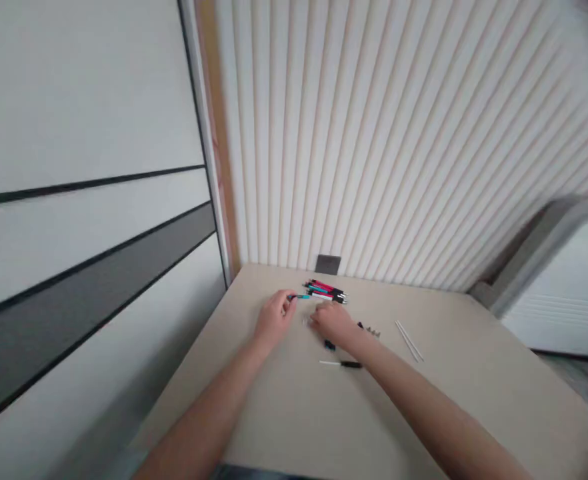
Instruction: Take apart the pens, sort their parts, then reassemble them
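Head view: here we are, worktop across the lower frame.
Left hand: pinching the turquoise pen, mid-frame, beside the pen pile.
Right hand: fingers curled down; we can't tell what's gripped.
Pinch: we'd stay light, pen level.
Writing: nothing we can read.

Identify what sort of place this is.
Probably an indoor desk or craft corner: a pale table with a pile of pens and small loose parts on it, and a ribbed pale surface rising behind.
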Available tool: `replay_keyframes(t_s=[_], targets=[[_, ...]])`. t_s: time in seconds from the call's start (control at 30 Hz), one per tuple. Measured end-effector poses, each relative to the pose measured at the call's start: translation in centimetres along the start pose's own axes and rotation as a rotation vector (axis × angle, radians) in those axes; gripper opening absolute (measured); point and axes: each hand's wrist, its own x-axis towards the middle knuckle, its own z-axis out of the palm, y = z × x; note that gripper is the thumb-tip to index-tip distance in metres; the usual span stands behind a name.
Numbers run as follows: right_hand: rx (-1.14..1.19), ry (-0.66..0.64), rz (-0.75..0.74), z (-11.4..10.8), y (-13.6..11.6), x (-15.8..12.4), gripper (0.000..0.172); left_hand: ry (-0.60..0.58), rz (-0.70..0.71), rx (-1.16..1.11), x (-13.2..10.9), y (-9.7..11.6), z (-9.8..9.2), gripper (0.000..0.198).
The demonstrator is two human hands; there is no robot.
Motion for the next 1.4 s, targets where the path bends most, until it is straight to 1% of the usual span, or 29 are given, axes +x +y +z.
replay_keyframes(t_s=[0.33, 0.57, 0.7, 0.83, 1.0, 1.07, 1.2, 1.27, 1.33, 1.4], targets=[[0.013, -0.006, -0.015, 0.0, 0.1, -0.1, 0.025, -0.001, -0.002, -0.004, 0.1, 0.0, -0.1, 0.016], [0.046, 0.013, 0.033, -0.1, -0.3, -0.3, 0.024, -0.011, 0.009, -0.016, 0.1, 0.1, -0.1, 0.016], [0.061, 0.031, 0.061, 0.0, -0.5, -0.3, 0.024, -0.013, 0.038, -0.006, 0.0, 0.2, -0.1, 0.016], [0.074, 0.056, 0.069, 0.2, -0.7, -0.2, 0.025, -0.039, 0.057, 0.009, 0.0, 0.3, -0.1, 0.016], [0.099, 0.057, 0.092, 0.3, -0.8, -0.1, 0.027, -0.056, 0.089, 0.014, 0.0, 0.4, -0.1, 0.016], [0.157, 0.117, 0.106, 0.3, -0.5, -0.4, 0.025, -0.061, 0.115, 0.011, 0.0, 0.4, -0.2, 0.016], [0.408, 0.394, 0.158, 0.7, 0.4, -1.8, 0.022, -0.092, 0.216, 0.000, -0.2, 0.8, -0.3, 0.014], [0.483, 0.508, 0.146, 1.2, 0.6, -2.8, 0.026, -0.120, 0.290, -0.023, -0.4, 1.4, -0.3, 0.014], [0.508, 0.564, 0.112, 1.7, 0.6, -3.9, 0.030, -0.145, 0.354, -0.058, -0.6, 2.2, -0.3, 0.014], [0.525, 0.569, 0.085, 2.3, 0.5, -4.9, 0.027, -0.155, 0.390, -0.102, -0.9, 3.0, -0.2, 0.014]])
